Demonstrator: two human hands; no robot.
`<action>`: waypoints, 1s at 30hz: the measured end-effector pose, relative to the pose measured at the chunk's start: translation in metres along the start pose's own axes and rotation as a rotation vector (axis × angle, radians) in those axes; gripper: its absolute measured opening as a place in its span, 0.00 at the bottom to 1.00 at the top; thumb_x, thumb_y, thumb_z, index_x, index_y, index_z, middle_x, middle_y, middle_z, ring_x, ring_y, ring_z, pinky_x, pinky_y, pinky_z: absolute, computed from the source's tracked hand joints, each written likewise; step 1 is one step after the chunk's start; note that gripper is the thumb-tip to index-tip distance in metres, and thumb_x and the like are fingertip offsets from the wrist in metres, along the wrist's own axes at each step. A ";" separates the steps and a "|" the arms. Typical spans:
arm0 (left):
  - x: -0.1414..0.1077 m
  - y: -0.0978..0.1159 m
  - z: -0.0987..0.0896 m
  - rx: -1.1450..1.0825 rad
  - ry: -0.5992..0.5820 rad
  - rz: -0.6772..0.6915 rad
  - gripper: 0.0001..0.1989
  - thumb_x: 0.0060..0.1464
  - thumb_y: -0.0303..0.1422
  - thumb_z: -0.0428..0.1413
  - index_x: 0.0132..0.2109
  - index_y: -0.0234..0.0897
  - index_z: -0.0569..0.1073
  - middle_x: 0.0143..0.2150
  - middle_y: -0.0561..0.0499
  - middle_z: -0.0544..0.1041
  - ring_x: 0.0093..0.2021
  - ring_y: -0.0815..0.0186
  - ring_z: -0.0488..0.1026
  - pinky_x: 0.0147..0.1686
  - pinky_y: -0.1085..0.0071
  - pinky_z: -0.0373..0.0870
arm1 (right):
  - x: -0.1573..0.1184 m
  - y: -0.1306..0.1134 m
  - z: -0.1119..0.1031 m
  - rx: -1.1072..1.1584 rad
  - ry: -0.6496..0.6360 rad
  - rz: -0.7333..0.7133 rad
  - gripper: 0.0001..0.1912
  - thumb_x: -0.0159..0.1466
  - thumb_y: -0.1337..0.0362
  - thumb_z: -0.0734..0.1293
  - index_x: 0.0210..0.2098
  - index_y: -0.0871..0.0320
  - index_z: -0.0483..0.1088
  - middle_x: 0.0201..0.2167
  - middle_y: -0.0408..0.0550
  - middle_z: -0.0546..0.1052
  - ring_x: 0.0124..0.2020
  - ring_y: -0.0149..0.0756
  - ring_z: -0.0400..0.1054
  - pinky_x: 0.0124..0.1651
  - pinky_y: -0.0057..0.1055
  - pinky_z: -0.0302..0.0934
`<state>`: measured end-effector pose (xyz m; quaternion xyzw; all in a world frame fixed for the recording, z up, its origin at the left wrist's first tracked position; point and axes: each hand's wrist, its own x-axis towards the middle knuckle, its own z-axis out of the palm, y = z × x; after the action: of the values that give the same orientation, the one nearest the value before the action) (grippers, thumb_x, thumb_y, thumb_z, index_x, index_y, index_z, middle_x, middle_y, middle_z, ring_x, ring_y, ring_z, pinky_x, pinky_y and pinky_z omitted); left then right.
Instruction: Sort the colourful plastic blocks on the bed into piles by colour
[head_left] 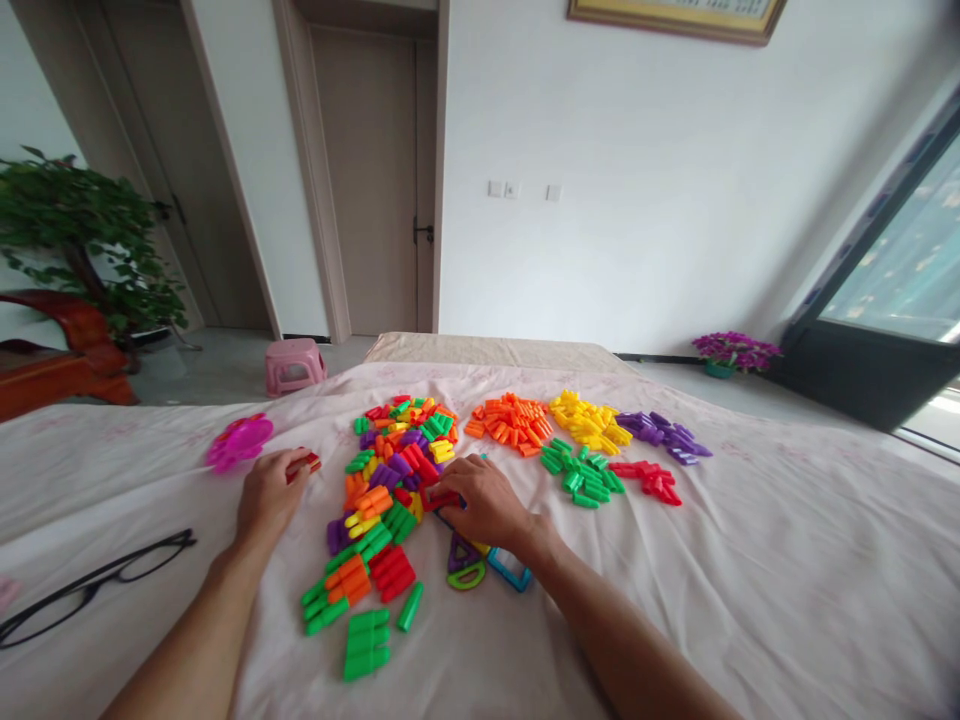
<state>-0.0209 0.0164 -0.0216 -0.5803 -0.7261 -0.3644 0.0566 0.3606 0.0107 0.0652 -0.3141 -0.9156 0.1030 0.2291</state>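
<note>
My left hand (274, 490) is pinching a red piece (313, 461), 9 o'clock of block pile (386, 475); right hand (487, 500) touching red frame (429, 500), 3 o'clock, grip unclear.

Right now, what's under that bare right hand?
Under the right hand, a red plastic piece shows; a blue plastic frame lies by the wrist; anything beneath the palm is hidden.

White wall (637, 250) is rising far, pink stool (295, 352) is standing left, purple flowers (739, 349) are sitting far right
</note>
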 end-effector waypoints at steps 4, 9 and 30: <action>-0.001 0.002 -0.001 0.008 0.008 0.003 0.19 0.56 0.38 0.51 0.49 0.35 0.78 0.49 0.41 0.80 0.51 0.53 0.73 0.56 0.59 0.68 | 0.000 0.003 -0.001 -0.032 0.063 0.125 0.15 0.59 0.75 0.66 0.38 0.53 0.80 0.41 0.46 0.81 0.45 0.39 0.70 0.52 0.33 0.57; -0.002 0.005 -0.003 -0.008 0.013 0.002 0.19 0.56 0.39 0.51 0.49 0.34 0.78 0.49 0.41 0.80 0.51 0.54 0.73 0.56 0.60 0.68 | -0.001 -0.010 0.003 -0.031 0.116 0.042 0.18 0.57 0.77 0.64 0.41 0.54 0.78 0.40 0.46 0.80 0.45 0.39 0.68 0.51 0.34 0.56; -0.001 0.000 -0.003 0.006 -0.022 0.000 0.21 0.54 0.42 0.51 0.48 0.35 0.78 0.49 0.39 0.80 0.51 0.51 0.74 0.54 0.56 0.70 | 0.001 -0.031 0.015 0.344 -0.026 0.095 0.10 0.61 0.62 0.73 0.43 0.56 0.75 0.34 0.42 0.77 0.31 0.29 0.68 0.32 0.23 0.57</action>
<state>-0.0220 0.0143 -0.0201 -0.5840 -0.7279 -0.3557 0.0506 0.3364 -0.0139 0.0622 -0.3115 -0.8715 0.2731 0.2623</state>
